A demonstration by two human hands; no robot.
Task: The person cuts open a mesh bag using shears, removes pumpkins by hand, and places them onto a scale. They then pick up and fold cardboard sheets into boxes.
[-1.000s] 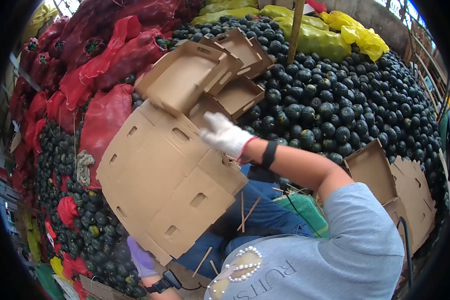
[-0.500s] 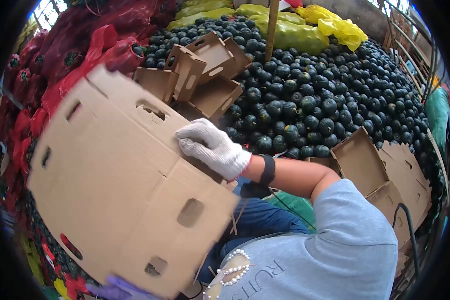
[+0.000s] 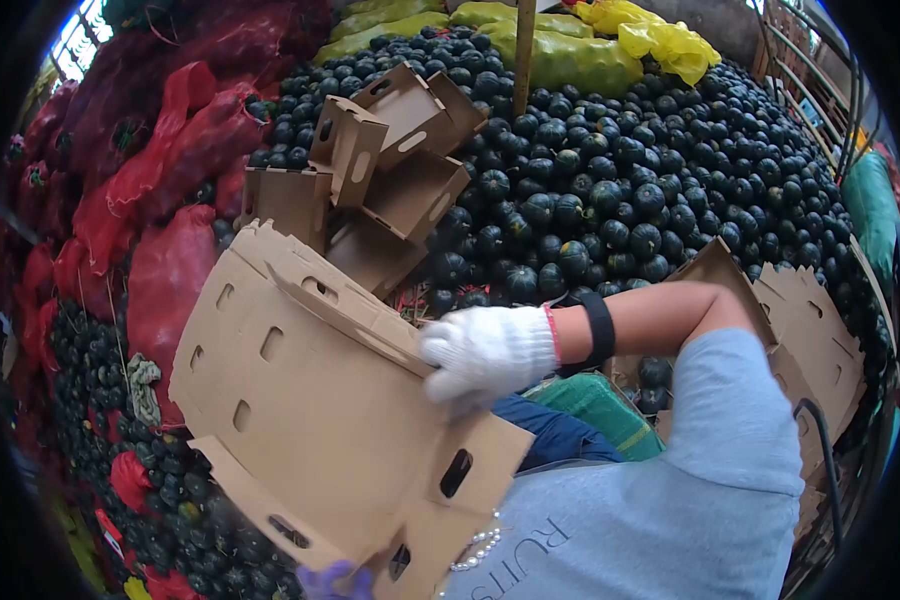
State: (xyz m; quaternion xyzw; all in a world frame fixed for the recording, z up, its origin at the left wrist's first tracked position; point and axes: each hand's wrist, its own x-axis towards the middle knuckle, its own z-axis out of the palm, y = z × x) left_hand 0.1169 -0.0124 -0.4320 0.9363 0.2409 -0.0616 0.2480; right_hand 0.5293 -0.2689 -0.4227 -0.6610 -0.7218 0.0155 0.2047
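- Cardboard blank (image 3: 310,420), unfolded and punched with slots, is held up in front of the person's chest, tilted, with its long upper flap bent up along the crease.
- Right hand (image 3: 485,352), in a white knit glove, is clenched on the cardboard blank at the end of that bent flap, fingers curled over the edge. A black wristband (image 3: 600,328) sits on the forearm behind it.
- Left hand (image 3: 335,580), in a purple glove, shows only as a sliver at the bottom edge of the blank. It touches the card there, but I cannot tell whether it grips.
- Just beyond the blank, several made-up boxes (image 3: 390,150) lie tumbled against one another on the slope of a large heap of dark green squashes (image 3: 650,200).
- Red mesh sacks (image 3: 170,150) of the same squash are piled on the left, with more loose squash below them.
- Yellow-green sacks (image 3: 570,50) lie at the top of the heap, beside a wooden pole (image 3: 522,45).
- A stack of flat cardboard (image 3: 815,330) lies on the right, behind the person's right arm, and a green bag (image 3: 600,410) lies under that arm.
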